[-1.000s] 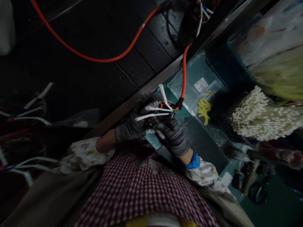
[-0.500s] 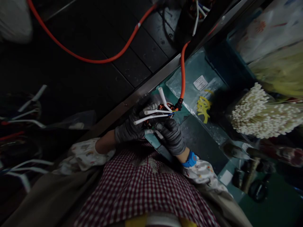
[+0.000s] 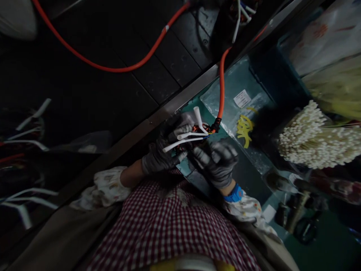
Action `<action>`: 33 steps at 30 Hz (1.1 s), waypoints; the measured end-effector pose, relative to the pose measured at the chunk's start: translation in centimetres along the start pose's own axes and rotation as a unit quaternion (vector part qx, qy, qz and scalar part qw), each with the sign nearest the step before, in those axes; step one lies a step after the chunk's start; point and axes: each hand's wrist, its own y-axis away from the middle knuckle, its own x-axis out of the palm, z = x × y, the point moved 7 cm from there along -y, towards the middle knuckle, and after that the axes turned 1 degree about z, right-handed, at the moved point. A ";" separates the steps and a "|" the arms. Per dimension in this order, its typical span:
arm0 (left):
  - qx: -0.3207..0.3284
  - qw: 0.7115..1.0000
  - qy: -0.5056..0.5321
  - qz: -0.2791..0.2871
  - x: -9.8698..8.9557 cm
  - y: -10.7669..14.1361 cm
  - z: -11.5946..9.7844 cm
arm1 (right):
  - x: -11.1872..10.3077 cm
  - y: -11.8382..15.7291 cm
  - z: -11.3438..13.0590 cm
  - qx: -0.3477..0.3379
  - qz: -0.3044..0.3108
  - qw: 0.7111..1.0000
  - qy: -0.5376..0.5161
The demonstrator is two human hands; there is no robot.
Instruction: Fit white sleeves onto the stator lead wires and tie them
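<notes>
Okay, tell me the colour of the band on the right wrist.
The band is blue, seen best in the head view.

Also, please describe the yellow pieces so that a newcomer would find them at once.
On the green worktop, beside the metal edge, lies some clear plastic. On it, just below the white label, are the yellow pieces: thin, curved and heaped, unlike the white-tipped bundle at right.

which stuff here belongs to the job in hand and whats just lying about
In hand:
coil, held by the left hand, right hand nearby
white sleeves
orange cable

Apparently lying about, perhaps supplies:
yellow strips
white-tipped bundle
labelled bag
</notes>
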 end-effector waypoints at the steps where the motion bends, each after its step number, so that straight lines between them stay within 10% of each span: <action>1: -0.002 1.000 0.003 -0.011 -0.1 -0.1 -0.3 | -0.3 -0.1 -0.8 0.009 -0.019 0.999 0.030; 10: 0.045 0.992 0.002 -0.118 -0.6 -0.4 -1.8 | 1.1 -2.2 -1.1 -0.104 0.062 0.992 0.016; 16: 0.046 0.995 -0.014 -0.084 -0.5 -0.5 -2.2 | 1.2 -2.3 -2.6 -0.027 0.078 0.996 0.020; 33: 0.010 0.988 -0.031 -0.154 -0.2 -0.6 -2.1 | -0.4 -2.9 -0.3 -0.150 0.011 0.988 0.042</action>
